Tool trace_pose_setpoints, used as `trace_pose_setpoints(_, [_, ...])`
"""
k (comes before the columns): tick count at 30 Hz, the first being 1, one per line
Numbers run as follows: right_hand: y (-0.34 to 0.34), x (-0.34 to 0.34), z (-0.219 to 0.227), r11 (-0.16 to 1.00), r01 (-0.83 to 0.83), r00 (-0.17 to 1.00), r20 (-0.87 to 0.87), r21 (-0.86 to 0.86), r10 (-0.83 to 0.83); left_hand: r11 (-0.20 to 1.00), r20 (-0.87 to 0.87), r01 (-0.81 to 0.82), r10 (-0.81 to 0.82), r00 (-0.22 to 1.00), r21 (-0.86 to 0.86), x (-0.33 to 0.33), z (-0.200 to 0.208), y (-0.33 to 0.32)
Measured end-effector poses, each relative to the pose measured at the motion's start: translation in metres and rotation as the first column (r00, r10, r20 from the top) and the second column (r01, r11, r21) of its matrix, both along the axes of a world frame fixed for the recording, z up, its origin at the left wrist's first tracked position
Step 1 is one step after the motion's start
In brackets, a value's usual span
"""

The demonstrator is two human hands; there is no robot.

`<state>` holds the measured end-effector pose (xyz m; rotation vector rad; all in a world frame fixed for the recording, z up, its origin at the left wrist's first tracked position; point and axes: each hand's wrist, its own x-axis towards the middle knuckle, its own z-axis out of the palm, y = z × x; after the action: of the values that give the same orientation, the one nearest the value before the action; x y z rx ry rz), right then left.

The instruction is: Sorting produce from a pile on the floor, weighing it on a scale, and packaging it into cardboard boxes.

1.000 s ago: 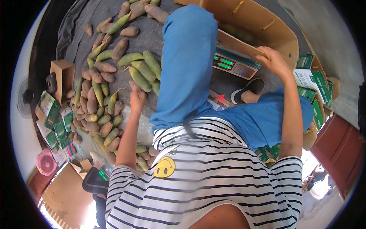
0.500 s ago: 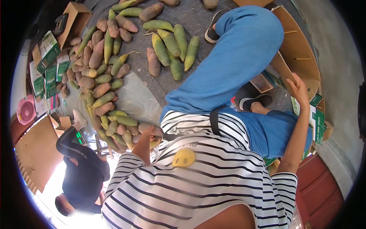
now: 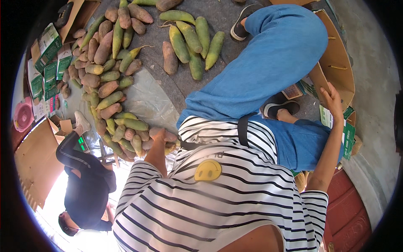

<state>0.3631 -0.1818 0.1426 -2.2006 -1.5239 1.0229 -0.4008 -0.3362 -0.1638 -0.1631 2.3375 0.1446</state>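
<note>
On the left, my left hand (image 3: 158, 134) has its fingers closed on a reddish radish (image 3: 168, 136) at the near end of a long pile of radishes (image 3: 110, 99), some green and some reddish-brown. Part of that grip is hidden by the hand itself. At the right, my right hand (image 3: 333, 101) holds the edge of a brown flap (image 3: 317, 82) of an open cardboard box (image 3: 339, 54). The inside of the box shows only in part behind my raised knee.
A smaller group of green radishes (image 3: 194, 42) lies on the dark ground sheet (image 3: 163, 80). Green-and-white cartons (image 3: 50, 77) and a pink round basket (image 3: 23, 115) stand at the far left. A person in dark clothes (image 3: 88, 185) is at the lower left. A concrete wall (image 3: 373, 105) runs along the right.
The whole view has shifted slightly, with the radishes now higher in it. My left hand stays at the radish, and my right hand still holds the flap.
</note>
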Motion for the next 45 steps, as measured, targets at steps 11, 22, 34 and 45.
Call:
trace_pose_setpoints(11, [-0.005, 0.005, 0.001, 0.998, 0.045, 0.999, 0.005, -0.038, -0.045, 0.995, -0.190, 0.017, 0.002, 0.982, 0.101, 0.050, 0.097, 0.064])
trace_pose_setpoints(22, [-0.008, 0.011, -0.003, 0.998, 0.059, 0.998, 0.016, -0.011, -0.059, 0.670, 0.135, 0.736, -0.741, 0.657, 0.097, 0.064, 0.022, 0.050])
trace_pose_setpoints(34, [-0.003, 0.006, 0.001, 0.995, -0.067, 0.985, 0.166, 0.072, 0.054, 0.617, 0.006, 0.754, -0.775, 0.632, 0.225, 0.132, 0.062, 0.142])
trace_pose_setpoints(45, [-0.006, 0.006, 0.008, 0.993, -0.091, 0.980, 0.182, 0.070, 0.077, -0.118, -0.204, 0.173, -0.718, 0.666, 0.978, 0.319, 0.275, 0.378])
